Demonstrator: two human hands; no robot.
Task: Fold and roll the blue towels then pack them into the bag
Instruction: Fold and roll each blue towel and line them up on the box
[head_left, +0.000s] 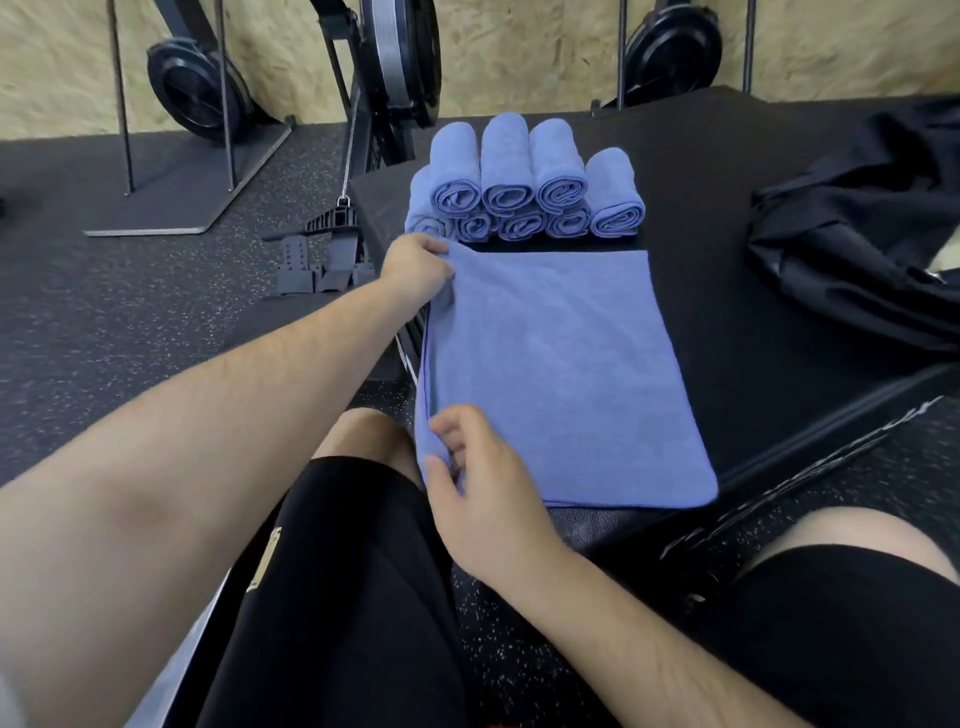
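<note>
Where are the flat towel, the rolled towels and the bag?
flat towel (561, 374): head view, middle of top face
rolled towels (506, 197): head view, spiral end of a top roll
bag (862, 234): head view, crumpled black side

Flat towel (561, 374): plain periwinkle blue, no pattern, thin darker blue stitch along left edge. Rolled towels (519, 192): same blue, spiral ends shaded darker. Bag (872, 249): plain black. Platform (701, 171): matte black. Floor (130, 322): dk grey w/ pale speckles. Wall (519, 47): tan, flecked chipboard look. Shorts (337, 597): black w/ small pale mark. Machine wheels (195, 88): black.
</note>
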